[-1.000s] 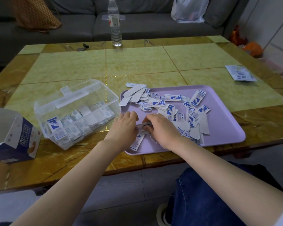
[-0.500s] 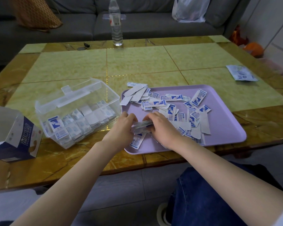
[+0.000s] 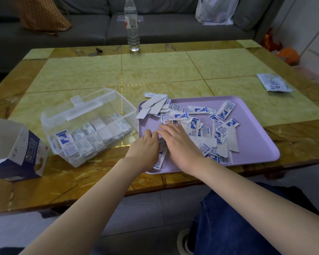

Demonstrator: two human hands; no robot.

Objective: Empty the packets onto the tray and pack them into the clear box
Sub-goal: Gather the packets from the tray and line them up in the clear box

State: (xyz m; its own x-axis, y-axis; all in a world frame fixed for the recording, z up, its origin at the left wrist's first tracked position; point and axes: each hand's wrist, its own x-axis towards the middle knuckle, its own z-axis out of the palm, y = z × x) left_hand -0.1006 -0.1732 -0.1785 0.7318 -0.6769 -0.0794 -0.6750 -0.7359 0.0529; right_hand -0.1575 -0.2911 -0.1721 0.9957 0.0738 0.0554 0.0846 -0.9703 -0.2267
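On my feed the grey sofa fills the far edge, with an orange-brown cushion at its left end and a pale plastic bag at its right. In front of it is the surface, green stone panels framed in brown marble.

A lilac tray sits at the near right of the surface, its near rim close to the edge. Just beside its left rim is the clear box, sitting tilted, with rows of blue-and-white packets showing through its wall. Left of that, a blue and white cardboard carton lies on its side with its open mouth towards the box. A water bottle stands upright at the far edge, and a flat printed pouch lies well apart on the right.

I see both hands low over the near left corner of the tray, close together. The right hand has its fingers stretched straight and slightly spread, with the tips near a packet at the edge of the heap. The left hand has its fingers curled under; packets show beneath and beside it, but I cannot tell whether it grips any.

The loose packets lie scattered and overlapping across the tray's middle and far left. Some lie printed side up and some show their plain white backs. A few overhang the far left rim.
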